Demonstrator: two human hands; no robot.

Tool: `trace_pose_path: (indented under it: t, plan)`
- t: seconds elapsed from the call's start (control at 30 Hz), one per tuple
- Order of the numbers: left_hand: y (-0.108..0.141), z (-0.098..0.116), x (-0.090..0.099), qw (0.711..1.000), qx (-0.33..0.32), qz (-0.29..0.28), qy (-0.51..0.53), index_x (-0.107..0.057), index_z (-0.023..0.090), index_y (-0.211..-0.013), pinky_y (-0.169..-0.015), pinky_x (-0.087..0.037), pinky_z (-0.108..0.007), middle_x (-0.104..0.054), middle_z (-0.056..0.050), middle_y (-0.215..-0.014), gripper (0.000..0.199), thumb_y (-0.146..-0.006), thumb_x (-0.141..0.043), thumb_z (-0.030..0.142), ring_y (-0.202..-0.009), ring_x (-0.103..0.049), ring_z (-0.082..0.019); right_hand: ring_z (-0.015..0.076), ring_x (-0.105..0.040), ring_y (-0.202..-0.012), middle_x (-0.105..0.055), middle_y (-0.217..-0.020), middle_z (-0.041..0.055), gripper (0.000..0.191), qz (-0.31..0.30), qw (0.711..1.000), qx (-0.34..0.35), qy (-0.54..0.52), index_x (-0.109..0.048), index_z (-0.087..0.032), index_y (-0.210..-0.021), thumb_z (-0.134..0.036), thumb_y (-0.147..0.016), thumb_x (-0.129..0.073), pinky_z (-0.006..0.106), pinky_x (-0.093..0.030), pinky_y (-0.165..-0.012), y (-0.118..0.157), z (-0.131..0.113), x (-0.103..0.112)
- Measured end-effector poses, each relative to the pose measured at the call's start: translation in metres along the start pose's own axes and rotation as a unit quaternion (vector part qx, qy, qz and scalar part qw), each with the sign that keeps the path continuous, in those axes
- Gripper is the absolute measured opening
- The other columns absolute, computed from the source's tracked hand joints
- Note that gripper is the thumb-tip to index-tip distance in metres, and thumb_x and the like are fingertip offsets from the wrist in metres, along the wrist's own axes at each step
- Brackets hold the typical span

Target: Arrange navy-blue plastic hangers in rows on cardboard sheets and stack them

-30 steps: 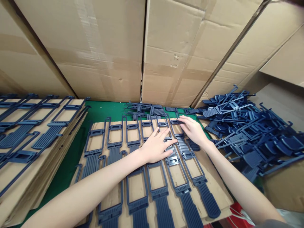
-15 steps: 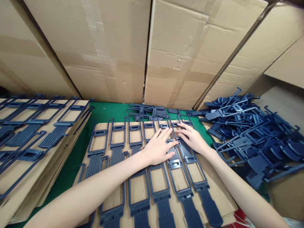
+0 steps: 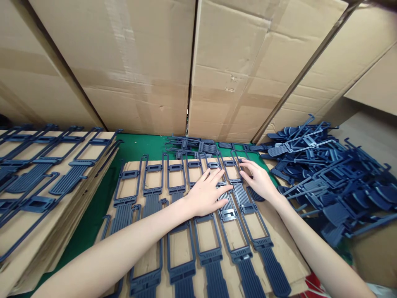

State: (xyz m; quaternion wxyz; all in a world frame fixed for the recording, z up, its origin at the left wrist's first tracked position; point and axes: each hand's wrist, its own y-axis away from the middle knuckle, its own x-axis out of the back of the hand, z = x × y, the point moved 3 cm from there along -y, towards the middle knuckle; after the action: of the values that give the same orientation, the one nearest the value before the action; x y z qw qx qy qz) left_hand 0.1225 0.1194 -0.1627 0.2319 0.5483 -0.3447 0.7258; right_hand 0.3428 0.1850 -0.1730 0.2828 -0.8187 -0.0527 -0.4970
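Observation:
Dark blue plastic frames with ribbed ends [image 3: 207,240] lie in two rows on a cardboard sheet [image 3: 279,231]. My left hand [image 3: 208,192] rests palm down, fingers spread, over the frames right of the middle of the upper row. Farther right, my right hand [image 3: 256,178] has its fingers curved around the upper part of the rightmost piece, partly visible beneath it; its fingertips touch the edge beside a neighbouring frame [image 3: 230,163].
A tangled heap of blue parts [image 3: 338,178] lies at the right. More parts [image 3: 192,145] sit on the green surface [image 3: 142,142] behind the sheet. Another stack of cardboard [image 3: 77,198] with frames stands at the left. Tall cardboard boxes [image 3: 149,66] line the back.
My right hand has moved slightly right, and a ribbed piece now shows beneath it at the right end of the upper row. My left hand has stayed in place.

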Motion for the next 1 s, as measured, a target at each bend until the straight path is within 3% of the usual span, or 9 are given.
trace_pose_path:
  t: [0.57, 0.67, 0.8, 0.9, 1.0]
  plan:
    - [0.000, 0.001, 0.002, 1.000, 0.000, -0.004, 0.001, -0.051, 0.025, -0.134, -0.116, -0.012, -0.052, -0.025, -0.010, -0.155, 0.045, -0.095, -0.043, 0.046, -0.144, -0.018, -0.029, 0.0250, -0.046, -0.127, -0.053, -0.134, 0.0087, 0.025, 0.001, 0.999, 0.010, -0.031, -0.059, -0.022, -0.113, -0.029, -0.092, -0.046, 0.047, -0.040, -0.105, 0.007, -0.007, 0.002]
    - [0.000, 0.001, 0.003, 1.000, 0.004, -0.008, 0.007, -0.051, 0.025, -0.134, -0.116, -0.013, -0.052, -0.025, -0.011, -0.155, 0.045, -0.095, -0.043, 0.046, -0.143, -0.020, -0.030, 0.0262, -0.049, -0.125, -0.055, -0.131, 0.0089, 0.026, 0.028, 1.000, 0.007, -0.007, -0.061, -0.022, -0.111, -0.032, -0.091, -0.047, 0.047, -0.041, -0.104, 0.006, -0.006, 0.020]
    - [0.000, 0.000, 0.003, 1.000, 0.004, -0.012, 0.009, -0.050, 0.025, -0.135, -0.116, -0.013, -0.052, -0.027, -0.012, -0.154, 0.045, -0.095, -0.044, 0.045, -0.143, -0.020, -0.031, 0.0269, -0.054, -0.118, -0.056, -0.129, 0.0107, 0.028, 0.067, 0.995, -0.019, 0.077, -0.063, -0.021, -0.109, -0.034, -0.090, -0.048, 0.045, -0.043, -0.102, 0.002, 0.012, 0.061]
    - [0.000, -0.001, 0.002, 1.000, 0.002, -0.009, 0.007, -0.049, 0.025, -0.136, -0.116, -0.013, -0.052, -0.028, -0.013, -0.153, 0.046, -0.095, -0.043, 0.045, -0.143, -0.021, -0.030, 0.0302, -0.054, -0.116, -0.058, -0.125, 0.0134, 0.032, 0.025, 0.981, -0.045, 0.187, -0.063, -0.018, -0.111, -0.036, -0.086, -0.053, 0.047, -0.043, -0.099, -0.007, 0.039, 0.085]
    - [0.000, -0.001, 0.001, 1.000, 0.000, -0.011, 0.006, -0.049, 0.025, -0.136, -0.115, -0.013, -0.051, -0.029, -0.013, -0.153, 0.046, -0.096, -0.042, 0.046, -0.143, -0.021, -0.030, 0.0355, -0.053, -0.115, -0.058, -0.123, 0.0179, 0.045, -0.049, 0.947, -0.087, 0.304, -0.060, -0.014, -0.117, -0.038, -0.079, -0.063, 0.051, -0.045, -0.094, -0.019, 0.069, 0.092]
